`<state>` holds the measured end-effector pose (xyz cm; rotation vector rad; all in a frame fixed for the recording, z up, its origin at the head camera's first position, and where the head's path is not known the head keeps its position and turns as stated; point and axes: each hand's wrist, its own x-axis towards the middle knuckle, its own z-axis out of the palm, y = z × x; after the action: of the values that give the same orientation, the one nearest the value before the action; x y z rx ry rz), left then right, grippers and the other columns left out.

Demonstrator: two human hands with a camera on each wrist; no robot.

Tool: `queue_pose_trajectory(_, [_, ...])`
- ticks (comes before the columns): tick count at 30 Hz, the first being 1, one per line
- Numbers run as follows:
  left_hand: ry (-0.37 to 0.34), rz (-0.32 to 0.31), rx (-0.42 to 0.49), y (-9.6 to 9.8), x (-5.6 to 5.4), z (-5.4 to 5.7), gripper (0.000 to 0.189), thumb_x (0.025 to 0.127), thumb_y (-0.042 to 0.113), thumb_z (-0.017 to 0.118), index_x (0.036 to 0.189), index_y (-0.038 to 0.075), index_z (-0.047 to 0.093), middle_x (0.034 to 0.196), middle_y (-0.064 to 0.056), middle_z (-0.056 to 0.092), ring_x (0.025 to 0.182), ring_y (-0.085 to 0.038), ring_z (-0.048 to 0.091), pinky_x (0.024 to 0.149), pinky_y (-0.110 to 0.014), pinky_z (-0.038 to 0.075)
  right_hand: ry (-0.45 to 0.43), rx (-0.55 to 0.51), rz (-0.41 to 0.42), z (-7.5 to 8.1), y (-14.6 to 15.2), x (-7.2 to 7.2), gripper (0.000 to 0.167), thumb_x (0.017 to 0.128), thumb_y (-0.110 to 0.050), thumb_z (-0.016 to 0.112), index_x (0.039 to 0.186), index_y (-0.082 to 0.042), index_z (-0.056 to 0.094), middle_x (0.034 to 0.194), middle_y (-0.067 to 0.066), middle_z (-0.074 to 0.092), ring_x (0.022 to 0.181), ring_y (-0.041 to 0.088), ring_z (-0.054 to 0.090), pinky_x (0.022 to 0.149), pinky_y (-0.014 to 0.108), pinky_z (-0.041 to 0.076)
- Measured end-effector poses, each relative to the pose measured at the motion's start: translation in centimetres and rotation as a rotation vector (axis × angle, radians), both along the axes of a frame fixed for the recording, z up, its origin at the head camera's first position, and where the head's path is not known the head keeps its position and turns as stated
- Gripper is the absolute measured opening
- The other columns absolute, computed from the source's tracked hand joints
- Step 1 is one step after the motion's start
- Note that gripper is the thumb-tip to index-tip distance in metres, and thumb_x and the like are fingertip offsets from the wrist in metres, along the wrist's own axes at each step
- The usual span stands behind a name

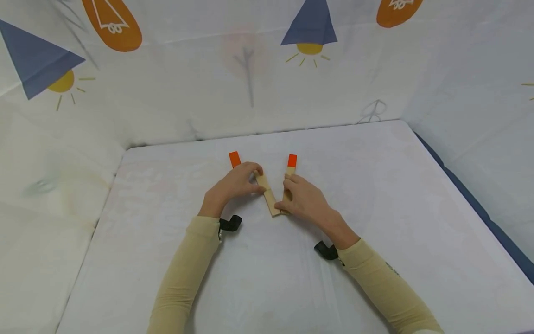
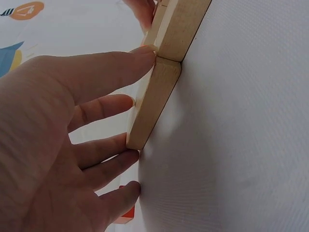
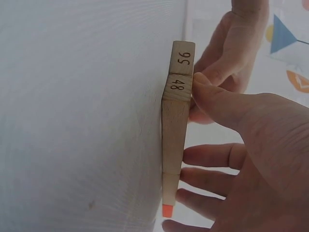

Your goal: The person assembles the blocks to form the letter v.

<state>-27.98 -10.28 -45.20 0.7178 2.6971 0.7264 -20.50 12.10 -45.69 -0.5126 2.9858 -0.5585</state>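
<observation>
Pale wooden blocks lie flat in two narrowing rows that meet at their near ends. My left hand point(image 1: 238, 181) spans the far block of the left row point(image 1: 262, 180), thumb at the joint with the nearer block point(image 2: 186, 29) and fingers about its far end. Over the right row point(image 1: 288, 195) my right hand point(image 1: 306, 199) rests its fairly straight fingers on the wood. Its thumb touches the near corner, beside a block end printed 48 point(image 3: 176, 87). An orange-red tip point(image 1: 292, 160) marks the right row's far end.
Beyond my left hand lies an orange block point(image 1: 235, 159), partly hidden by the fingers. A white cloth covers the table point(image 1: 267, 278). Behind it hangs a white curtain point(image 1: 187, 83) with printed lamps. Each wrist carries a black camera point(image 1: 231, 223).
</observation>
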Motion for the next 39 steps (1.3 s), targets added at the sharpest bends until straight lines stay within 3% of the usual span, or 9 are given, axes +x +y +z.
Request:
queue_pose_trajectory(6, [-0.023, 0.017, 0.007, 0.03, 0.13, -0.16, 0.050, 0.082, 0.048, 0.078, 0.117, 0.019, 0.058, 0.138, -0.002, 0.054, 0.129, -0.020, 0.048, 0.115, -0.040, 0.039, 0.003, 0.001, 0.002, -0.24, 0.02, 0.08, 0.046, 0.082, -0.051, 0.078, 0.089, -0.013, 0.053, 0.097, 0.003, 0.051, 0.078, 0.017, 0.045, 0.060, 0.027, 0.034])
queue_pose_trajectory(14, [-0.011, 0.032, 0.002, 0.01, 0.39, -0.16, 0.051, 0.080, 0.047, 0.081, 0.115, 0.019, 0.058, 0.139, -0.002, 0.053, 0.128, -0.019, 0.048, 0.113, -0.040, 0.040, 0.003, 0.005, 0.002, 0.01, -0.15, 0.07, 0.045, 0.082, -0.051, 0.077, 0.090, -0.013, 0.054, 0.118, 0.006, 0.059, 0.083, 0.017, 0.047, 0.061, 0.028, 0.035])
queue_pose_trajectory(24, [0.023, 0.018, -0.001, 0.18, 0.72, 0.05, 0.049, 0.081, 0.045, 0.081, 0.115, 0.018, 0.058, 0.134, -0.001, 0.057, 0.123, -0.020, 0.052, 0.110, -0.041, 0.042, 0.027, -0.005, -0.007, -0.02, -0.11, 0.15, 0.045, 0.081, -0.048, 0.078, 0.087, -0.012, 0.052, 0.094, 0.002, 0.050, 0.077, 0.016, 0.045, 0.059, 0.027, 0.034])
queue_pose_trajectory(33, [0.026, 0.020, 0.001, 0.42, 0.93, 0.18, 0.047, 0.081, 0.042, 0.081, 0.115, 0.018, 0.059, 0.132, -0.001, 0.057, 0.121, -0.020, 0.053, 0.109, -0.040, 0.044, 0.020, -0.007, -0.006, 0.02, 0.08, 0.31, 0.045, 0.082, -0.049, 0.078, 0.088, -0.012, 0.052, 0.093, 0.002, 0.048, 0.077, 0.016, 0.044, 0.060, 0.026, 0.034])
queue_pose_trajectory(39, [0.039, 0.005, -0.011, 0.46, 0.95, 0.08, 0.044, 0.083, 0.041, 0.080, 0.114, 0.018, 0.060, 0.146, -0.003, 0.049, 0.135, -0.022, 0.047, 0.113, -0.042, 0.041, 0.024, -0.005, -0.001, 0.07, 0.10, 0.32, 0.045, 0.082, -0.049, 0.078, 0.088, -0.013, 0.053, 0.096, 0.001, 0.050, 0.078, 0.016, 0.045, 0.060, 0.026, 0.035])
